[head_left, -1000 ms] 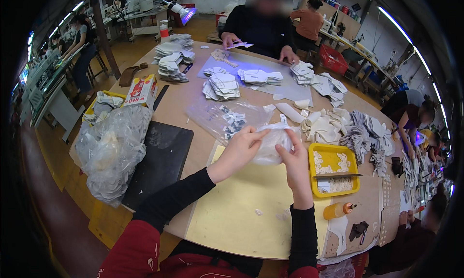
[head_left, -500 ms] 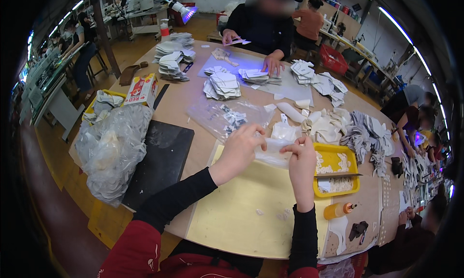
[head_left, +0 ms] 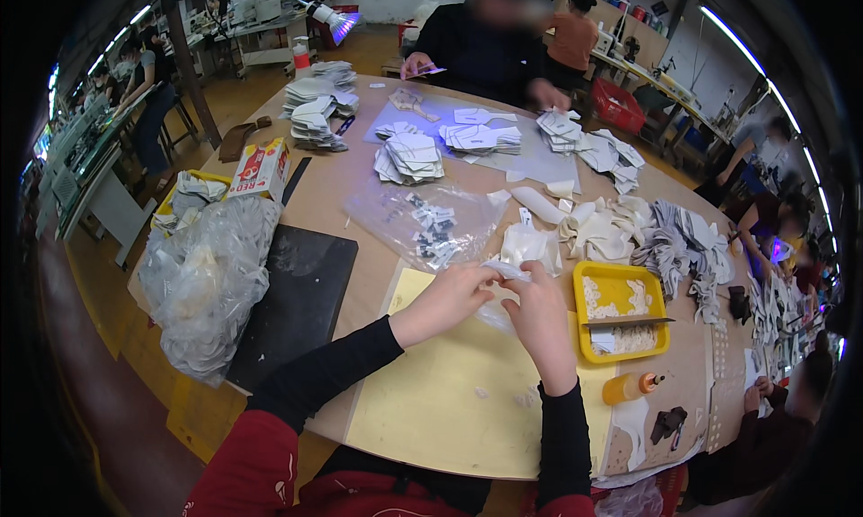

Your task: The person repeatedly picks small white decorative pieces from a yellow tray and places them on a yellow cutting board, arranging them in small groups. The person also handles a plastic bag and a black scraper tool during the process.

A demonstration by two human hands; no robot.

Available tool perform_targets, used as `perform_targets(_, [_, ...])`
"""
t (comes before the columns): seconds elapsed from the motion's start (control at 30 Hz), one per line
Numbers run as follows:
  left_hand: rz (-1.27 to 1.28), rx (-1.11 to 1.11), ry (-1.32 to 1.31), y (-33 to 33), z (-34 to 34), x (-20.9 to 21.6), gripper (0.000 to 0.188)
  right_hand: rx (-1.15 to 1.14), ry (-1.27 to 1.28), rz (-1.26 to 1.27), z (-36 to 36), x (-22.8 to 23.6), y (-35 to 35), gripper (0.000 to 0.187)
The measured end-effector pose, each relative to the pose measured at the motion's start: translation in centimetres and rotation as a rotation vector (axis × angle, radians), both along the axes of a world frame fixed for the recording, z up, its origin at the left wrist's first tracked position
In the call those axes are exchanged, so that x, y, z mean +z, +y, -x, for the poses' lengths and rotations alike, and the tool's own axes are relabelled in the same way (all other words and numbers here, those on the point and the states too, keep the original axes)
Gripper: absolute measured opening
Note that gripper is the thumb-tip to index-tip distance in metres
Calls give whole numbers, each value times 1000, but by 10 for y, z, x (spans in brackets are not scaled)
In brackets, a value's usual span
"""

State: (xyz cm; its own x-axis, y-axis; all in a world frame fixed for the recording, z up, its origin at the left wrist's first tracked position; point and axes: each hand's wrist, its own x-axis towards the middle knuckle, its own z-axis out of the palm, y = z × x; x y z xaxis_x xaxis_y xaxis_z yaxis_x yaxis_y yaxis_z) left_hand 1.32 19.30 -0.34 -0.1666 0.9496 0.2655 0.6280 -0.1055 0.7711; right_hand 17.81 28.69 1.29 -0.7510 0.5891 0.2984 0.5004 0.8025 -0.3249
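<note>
A translucent plastic bag (head_left: pixel 496 316) is gathered between my two hands above the yellow sheet (head_left: pixel 431 382). My left hand (head_left: pixel 447 299) pinches its upper left edge, fingers closed. On the other side my right hand (head_left: pixel 541 319) grips the bag with bent fingers and thumb. What lies inside the bag, if anything, I cannot make out. Just beyond the hands, another clear bag (head_left: pixel 529 247) holds pale pieces. A large flat plastic bag (head_left: pixel 378 218) with small black and white labels lies to its left. The yellow tray (head_left: pixel 667 344) to the right holds small white pieces.
Across the table a person (head_left: pixel 481 45) handles stacked white pieces (head_left: pixel 481 139). Grey fabric pieces (head_left: pixel 679 243) are heaped at right, near an orange bottle (head_left: pixel 629 388). A black board (head_left: pixel 297 306) and a bulging plastic bag (head_left: pixel 202 283) occupy the left. A lamp (head_left: pixel 337 21) hangs over the far side.
My hands have drawn closer together, and the plastic stretched between them is now bunched up. The person opposite has moved one hand from the middle stack toward the right-hand stack.
</note>
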Motion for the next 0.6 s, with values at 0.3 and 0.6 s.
perform_targets(0.3, [158,-86,381,-15,29,-20,25,165,-244,265,-8,0,6,22])
perform_targets(0.6, [244,-71,112,-25,36,44,20,-252,321,145,-107,80,-5,18])
